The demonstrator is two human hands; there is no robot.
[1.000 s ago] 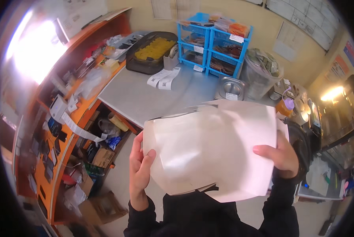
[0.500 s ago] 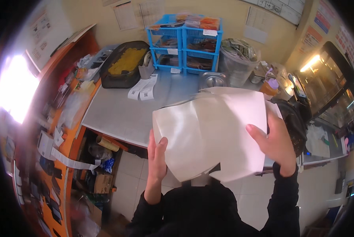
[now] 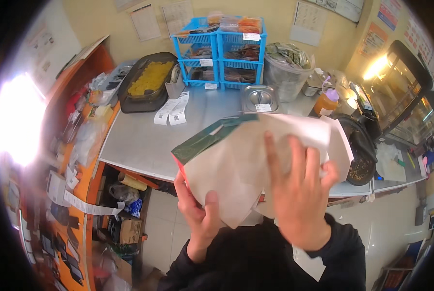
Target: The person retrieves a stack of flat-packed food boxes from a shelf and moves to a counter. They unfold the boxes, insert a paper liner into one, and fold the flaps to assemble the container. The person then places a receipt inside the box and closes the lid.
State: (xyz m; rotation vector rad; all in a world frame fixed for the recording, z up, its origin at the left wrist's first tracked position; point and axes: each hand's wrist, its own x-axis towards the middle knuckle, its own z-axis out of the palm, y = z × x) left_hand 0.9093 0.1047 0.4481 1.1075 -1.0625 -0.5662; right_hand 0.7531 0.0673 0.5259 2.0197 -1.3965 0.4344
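A partly folded paperboard box [image 3: 226,169], pale inside with green and red on its outer face, is held up over the near edge of the steel counter. My left hand [image 3: 197,208] grips its lower left corner, thumb on the pale side and fingers behind the red edge. Against the box's right part lies my right hand [image 3: 299,194], its fingers stretched out and apart across the pale inner panel. White flaps stick out beyond that hand on the right. The box's underside is mostly hidden.
On the steel counter [image 3: 129,140] are paper receipts [image 3: 171,114], a black tray of yellow food [image 3: 151,80], stacked blue baskets [image 3: 217,63], a lidded steel container [image 3: 259,99] and a clear bucket [image 3: 288,72]. A lit display cabinet [image 3: 401,97] stands right; an orange shelf unit [image 3: 88,194] left.
My right hand has moved left from the box's right edge onto its inner panel, fingers spreading. The box has tilted, bringing its green and red outer face into view.
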